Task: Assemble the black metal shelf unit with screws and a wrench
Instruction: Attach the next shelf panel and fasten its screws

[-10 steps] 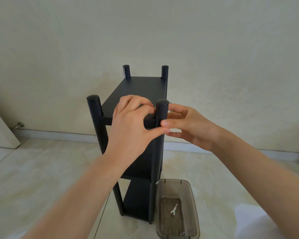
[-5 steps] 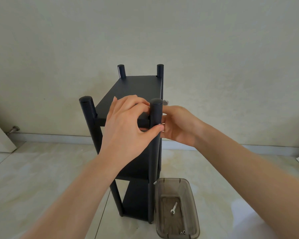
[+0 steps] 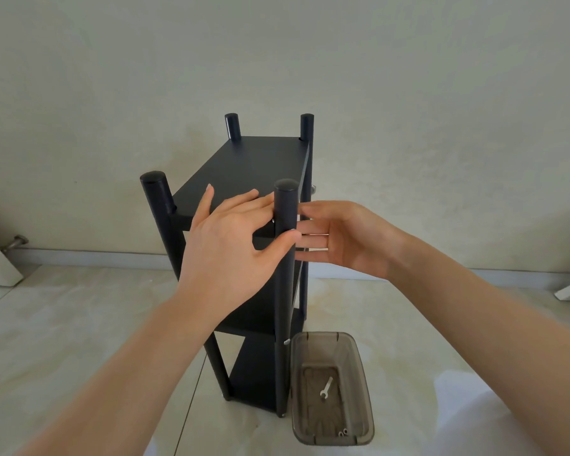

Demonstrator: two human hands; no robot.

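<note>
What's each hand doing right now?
Left hand: open, thumb touching the near right post.
Right hand: open, fingers straight beside that post, holding nothing.

— Where are the person's arms?

— Both bare arms reach forward and up from the bottom corners, and they come close together in the middle.

— What is the left hand (image 3: 231,245) doing?

— Its back faces us. The fingers are spread and nearly straight, pointing up and to the right. The thumb sticks out to the right.

— And the right hand (image 3: 346,238)?

— It is flat, palm turned to the left. Its fingers (image 3: 311,239) lie straight and point left, toward the left thumb. It holds nothing.
</note>
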